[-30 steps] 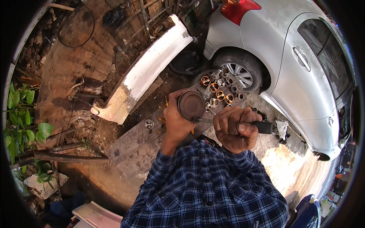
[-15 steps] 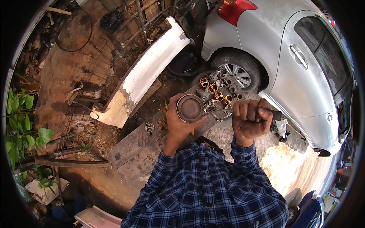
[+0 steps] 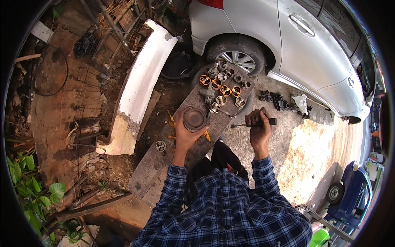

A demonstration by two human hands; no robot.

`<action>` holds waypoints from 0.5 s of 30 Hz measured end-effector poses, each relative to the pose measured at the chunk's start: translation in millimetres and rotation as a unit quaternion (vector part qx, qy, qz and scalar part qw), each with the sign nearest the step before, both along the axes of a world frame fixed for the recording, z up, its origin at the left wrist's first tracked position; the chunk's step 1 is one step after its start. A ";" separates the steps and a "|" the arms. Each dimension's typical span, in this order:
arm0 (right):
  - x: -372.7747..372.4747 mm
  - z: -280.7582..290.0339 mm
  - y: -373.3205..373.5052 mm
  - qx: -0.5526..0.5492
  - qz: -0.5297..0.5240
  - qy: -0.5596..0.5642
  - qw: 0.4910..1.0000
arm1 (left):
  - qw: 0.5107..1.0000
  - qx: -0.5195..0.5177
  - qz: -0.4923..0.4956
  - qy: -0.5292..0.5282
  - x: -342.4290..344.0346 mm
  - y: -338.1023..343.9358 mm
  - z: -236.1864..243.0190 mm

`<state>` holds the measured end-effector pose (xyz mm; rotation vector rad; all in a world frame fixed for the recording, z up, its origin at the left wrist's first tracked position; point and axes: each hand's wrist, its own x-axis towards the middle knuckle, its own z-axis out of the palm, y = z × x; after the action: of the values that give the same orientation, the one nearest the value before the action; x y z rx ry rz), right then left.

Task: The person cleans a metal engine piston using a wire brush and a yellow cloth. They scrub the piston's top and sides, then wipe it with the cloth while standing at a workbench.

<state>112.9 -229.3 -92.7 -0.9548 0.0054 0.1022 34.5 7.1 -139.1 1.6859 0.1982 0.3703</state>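
Observation:
My left hand is wrapped round a piston, its brown, stained round crown facing up. To the right, apart from the piston, my right hand grips a screwdriver by its dark handle. The thin shaft points left toward the piston, and its tip stops short of it. Both hands are over or beside a worn wooden plank bench. On its far end stand several more pistons, some orange-lit like this piston. A lone silver piston lies on the bench left of my left hand.
A silver car with its rear wheel stands beyond the bench. A white, peeling bumper leans at the left. Dark parts lie on the concrete at right. Yellow pieces show by the bench, and plants grow far left.
My right hand has drawn the screwdriver down and away from the piston's edge. The whole view has shifted, showing more of the bench and ground. My left hand still holds the piston.

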 end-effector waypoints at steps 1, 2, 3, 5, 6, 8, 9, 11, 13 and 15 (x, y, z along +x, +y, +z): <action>-2.0 -12.2 -3.6 0.032 0.010 -0.007 0.999 | 1.000 0.012 -0.015 0.006 4.2 1.1 -8.9; -6.3 -24.1 -7.1 -0.030 -0.015 0.020 0.999 | 0.999 0.027 -0.030 -0.001 8.0 0.7 -17.6; -10.4 -35.2 -10.3 -0.085 -0.036 0.036 0.995 | 0.998 0.043 -0.045 -0.008 11.9 0.3 -25.7; -18.3 -52.6 -17.8 -0.158 -0.039 0.055 0.985 | 0.996 0.068 -0.063 -0.011 18.7 -2.8 -39.5; -21.1 -59.6 -20.3 -0.145 -0.040 0.065 0.987 | 0.995 0.076 -0.065 -0.007 20.6 -5.7 -45.4; -25.4 -69.6 -24.0 -0.118 -0.035 0.081 0.989 | 0.995 0.057 -0.077 0.023 20.1 -10.8 -54.4; -27.2 -73.1 -24.9 -0.114 -0.030 0.094 0.989 | 0.995 0.031 -0.088 0.048 18.4 -13.2 -58.1; -26.8 -78.3 -26.3 -0.061 -0.008 0.115 0.992 | 0.992 0.005 -0.094 0.087 11.4 -17.4 -64.6; -23.9 -82.8 -26.4 -0.039 0.025 0.126 0.991 | 0.990 0.007 -0.093 0.101 -0.2 -21.6 -70.8; -20.5 -87.0 -25.4 -0.050 0.061 0.135 0.988 | 0.988 0.002 -0.077 0.136 -13.4 -25.0 -77.5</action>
<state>92.4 -254.7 -179.8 -1.0356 0.2036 0.3455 21.1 -17.9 -216.6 1.7404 0.2656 0.0233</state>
